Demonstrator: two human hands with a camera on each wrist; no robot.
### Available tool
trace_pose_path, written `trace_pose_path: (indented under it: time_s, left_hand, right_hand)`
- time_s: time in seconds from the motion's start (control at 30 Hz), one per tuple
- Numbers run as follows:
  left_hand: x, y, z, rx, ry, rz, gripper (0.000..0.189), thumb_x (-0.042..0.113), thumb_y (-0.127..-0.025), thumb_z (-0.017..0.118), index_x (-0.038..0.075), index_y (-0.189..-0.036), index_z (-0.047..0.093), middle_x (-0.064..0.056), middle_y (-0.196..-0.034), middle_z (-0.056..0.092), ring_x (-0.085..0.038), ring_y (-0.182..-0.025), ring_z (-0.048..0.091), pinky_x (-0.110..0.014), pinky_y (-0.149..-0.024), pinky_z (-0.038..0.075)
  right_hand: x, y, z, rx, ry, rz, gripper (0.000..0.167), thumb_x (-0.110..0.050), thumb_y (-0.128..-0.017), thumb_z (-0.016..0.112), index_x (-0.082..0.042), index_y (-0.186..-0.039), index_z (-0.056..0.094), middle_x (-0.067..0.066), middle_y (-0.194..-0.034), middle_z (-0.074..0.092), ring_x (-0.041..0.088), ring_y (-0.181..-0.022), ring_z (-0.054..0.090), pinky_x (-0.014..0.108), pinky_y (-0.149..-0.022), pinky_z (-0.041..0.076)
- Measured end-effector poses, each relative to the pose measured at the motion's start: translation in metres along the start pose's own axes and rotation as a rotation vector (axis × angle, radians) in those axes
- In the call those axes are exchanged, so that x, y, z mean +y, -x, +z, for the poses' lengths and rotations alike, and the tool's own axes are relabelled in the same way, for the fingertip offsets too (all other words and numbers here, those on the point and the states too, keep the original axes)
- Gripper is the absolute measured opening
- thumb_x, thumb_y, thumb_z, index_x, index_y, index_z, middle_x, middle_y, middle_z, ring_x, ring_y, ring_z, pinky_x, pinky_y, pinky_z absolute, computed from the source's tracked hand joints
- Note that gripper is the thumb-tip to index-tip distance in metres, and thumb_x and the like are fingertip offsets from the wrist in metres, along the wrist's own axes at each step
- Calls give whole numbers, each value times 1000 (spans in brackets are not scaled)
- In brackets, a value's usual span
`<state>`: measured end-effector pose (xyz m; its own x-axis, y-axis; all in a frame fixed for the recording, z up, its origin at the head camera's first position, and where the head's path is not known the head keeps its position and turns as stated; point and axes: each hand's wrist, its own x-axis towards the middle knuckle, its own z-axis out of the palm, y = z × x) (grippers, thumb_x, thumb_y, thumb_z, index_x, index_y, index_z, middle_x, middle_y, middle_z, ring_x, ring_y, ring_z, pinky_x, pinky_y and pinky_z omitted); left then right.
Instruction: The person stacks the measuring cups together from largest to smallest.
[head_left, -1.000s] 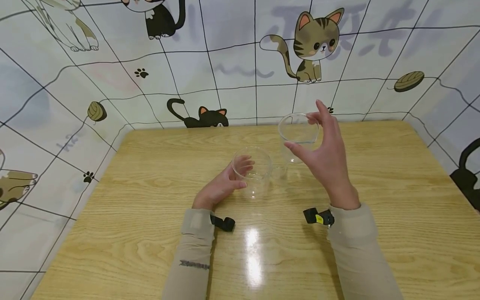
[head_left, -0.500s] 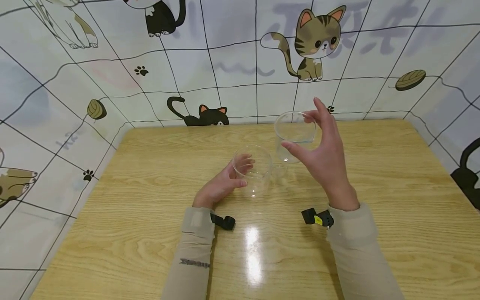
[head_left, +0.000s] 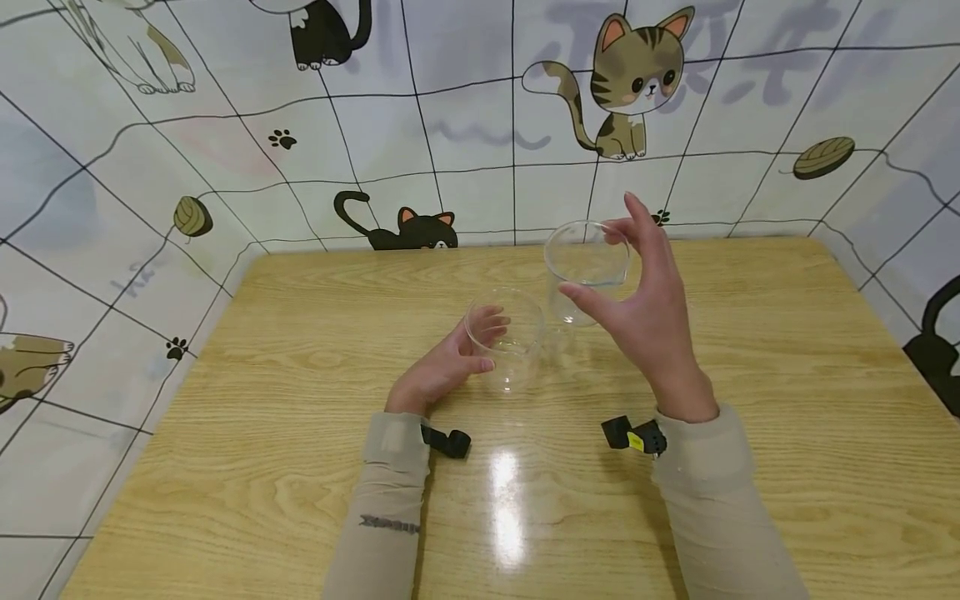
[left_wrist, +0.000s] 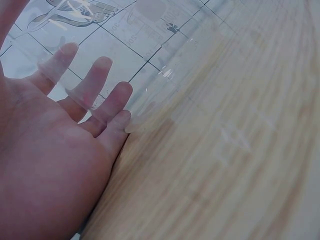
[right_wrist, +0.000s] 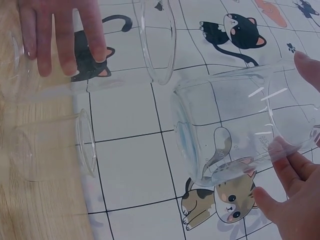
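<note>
My right hand [head_left: 652,312] holds a clear glass beaker [head_left: 573,292] up above the table, thumb on the near side and fingers on the far side. A little clear liquid shows low in this beaker [right_wrist: 225,120] in the right wrist view. To its left, a second large clear beaker [head_left: 513,358] stands upright on the table. My left hand [head_left: 446,371] holds that one at its left side, thumb in front and fingers spread behind the glass [left_wrist: 95,90]. Between the two, a smaller clear beaker [right_wrist: 52,150] stands on the table, faint in the head view.
The wooden table [head_left: 300,483] reaches back to a white wall covering [head_left: 480,133] with printed cats and grid lines, which also runs along both sides. A black strap device sits on each wrist [head_left: 446,443]. A light reflection lies on the near tabletop.
My right hand has shifted slightly to the left with the beaker it holds, closer to the large standing beaker. The left hand and its beaker have stayed in place.
</note>
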<state>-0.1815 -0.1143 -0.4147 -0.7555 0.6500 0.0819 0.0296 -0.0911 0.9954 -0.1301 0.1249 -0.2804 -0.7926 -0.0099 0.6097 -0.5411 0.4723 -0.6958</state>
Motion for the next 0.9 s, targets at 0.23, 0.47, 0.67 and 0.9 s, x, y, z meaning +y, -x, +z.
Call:
trace_pose_path:
  time_s: [0.23, 0.47, 0.67, 0.9]
  left_hand:
    - [7, 2, 4, -3, -17, -5, 78, 18, -79, 68, 7, -139, 19, -19, -142, 22, -33, -131, 18, -43, -102, 24]
    - [7, 2, 3, -9, -6, 1, 82, 23, -77, 69, 6, -139, 18, -21, -142, 20, -34, -131, 17, -44, -102, 23]
    - [7, 3, 3, -6, -12, 2, 80, 22, -78, 68, 8, -139, 20, -20, -142, 21, -33, -131, 17, -43, -102, 24]
    - [7, 2, 2, -36, -25, 2, 74, 17, -82, 64, 10, -140, 18, -20, -143, 18, -33, -132, 15, -42, -101, 26]
  right_hand:
    - [0, 1, 0, -17, -3, 18, 88, -4, -68, 75, -9, -140, 25, 15, -120, 47, 21, -116, 40, 37, -100, 24]
    - [0, 1, 1, -21, 2, 29, 87, -5, -68, 75, -9, -140, 25, 14, -119, 48, 20, -116, 40, 38, -100, 24]
    - [-1, 0, 2, -16, 9, 15, 88, -5, -67, 76, -9, -139, 26, 15, -118, 48, 22, -114, 40, 38, -99, 25]
    - [-2, 0, 3, -9, 12, -17, 89, -4, -66, 77, -8, -139, 27, 16, -116, 49, 23, -112, 42, 34, -101, 23]
